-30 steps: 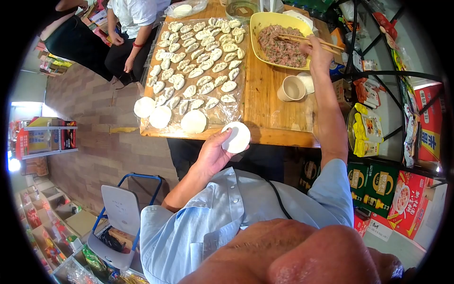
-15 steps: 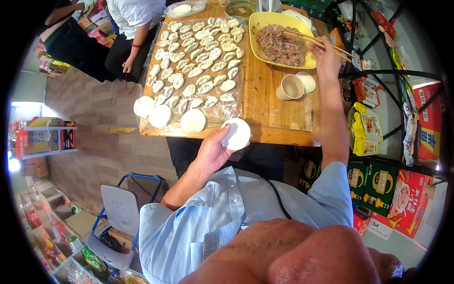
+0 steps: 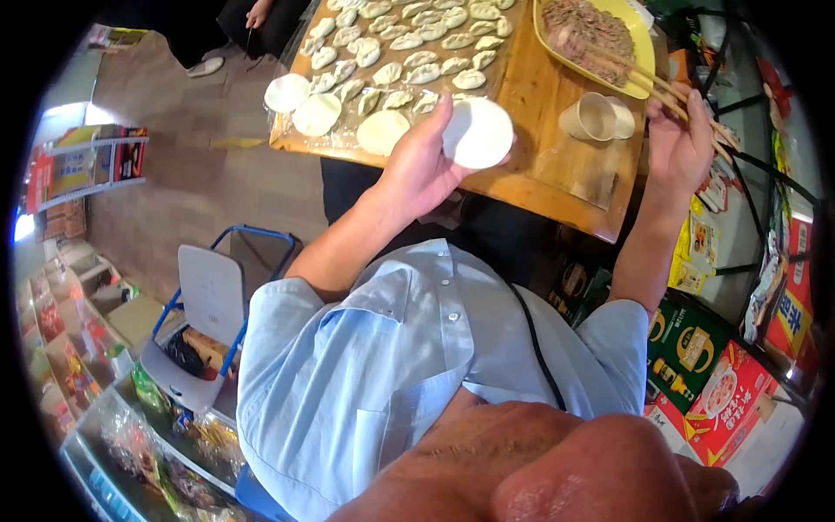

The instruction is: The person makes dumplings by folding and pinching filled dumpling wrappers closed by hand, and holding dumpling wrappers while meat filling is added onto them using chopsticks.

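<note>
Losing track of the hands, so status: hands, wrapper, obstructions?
Left hand holding round wrapper. Right hand holding chopsticks over yellow bowl. Paper cup between hands.

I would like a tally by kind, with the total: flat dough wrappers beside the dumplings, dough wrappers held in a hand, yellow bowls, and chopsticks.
Flat dough wrappers beside the dumplings: 3
Held dough wrapper, in the left hand: 1
Yellow bowl: 1
Chopsticks, in the right hand: 2
Total: 7

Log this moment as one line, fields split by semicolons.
left hand: holding round wrapper; right hand: holding chopsticks; tips: at meat mixture, yellow bowl; dumplings: on plastic sheet
</note>
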The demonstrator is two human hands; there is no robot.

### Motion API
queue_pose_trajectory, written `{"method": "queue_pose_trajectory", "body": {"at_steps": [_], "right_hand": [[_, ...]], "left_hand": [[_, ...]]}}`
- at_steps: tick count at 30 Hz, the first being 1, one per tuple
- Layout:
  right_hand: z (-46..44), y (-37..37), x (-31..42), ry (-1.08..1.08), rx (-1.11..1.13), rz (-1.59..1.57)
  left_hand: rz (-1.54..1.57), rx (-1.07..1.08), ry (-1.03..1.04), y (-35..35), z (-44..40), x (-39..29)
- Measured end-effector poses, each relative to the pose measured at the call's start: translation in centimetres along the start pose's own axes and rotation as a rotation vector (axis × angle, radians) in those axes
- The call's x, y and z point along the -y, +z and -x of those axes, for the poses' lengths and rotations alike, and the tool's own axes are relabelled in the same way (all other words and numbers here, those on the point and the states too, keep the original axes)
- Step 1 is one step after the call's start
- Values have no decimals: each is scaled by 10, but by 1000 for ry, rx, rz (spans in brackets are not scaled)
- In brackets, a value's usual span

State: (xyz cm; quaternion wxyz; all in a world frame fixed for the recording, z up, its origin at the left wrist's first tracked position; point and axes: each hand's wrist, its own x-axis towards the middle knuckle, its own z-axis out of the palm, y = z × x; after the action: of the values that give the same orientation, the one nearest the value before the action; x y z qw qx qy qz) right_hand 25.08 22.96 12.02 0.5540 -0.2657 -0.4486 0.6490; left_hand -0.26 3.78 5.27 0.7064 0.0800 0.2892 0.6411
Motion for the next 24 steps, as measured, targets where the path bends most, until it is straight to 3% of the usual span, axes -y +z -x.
{"method": "queue_pose_trajectory", "body": {"at_steps": [2,4,5,8,12,24], "right_hand": [[16,6,-4,-39,119,-61],[41,27,-1,-37,80,189],[42,24,-1,-19,196,209],[60,33,-11,-80,145,234],[65,32,-20,-219,373,246],[75,48,-15,-251,550,519]], "left_hand": [[40,24,-14,3,-3,-5],[48,42,-1,4,-3,-7],[56,60,7,5,-3,-8],[91,75,8,6,0,-10],[113,29,21,7,2,-10],[147,61,4,3,5,-9]]}}
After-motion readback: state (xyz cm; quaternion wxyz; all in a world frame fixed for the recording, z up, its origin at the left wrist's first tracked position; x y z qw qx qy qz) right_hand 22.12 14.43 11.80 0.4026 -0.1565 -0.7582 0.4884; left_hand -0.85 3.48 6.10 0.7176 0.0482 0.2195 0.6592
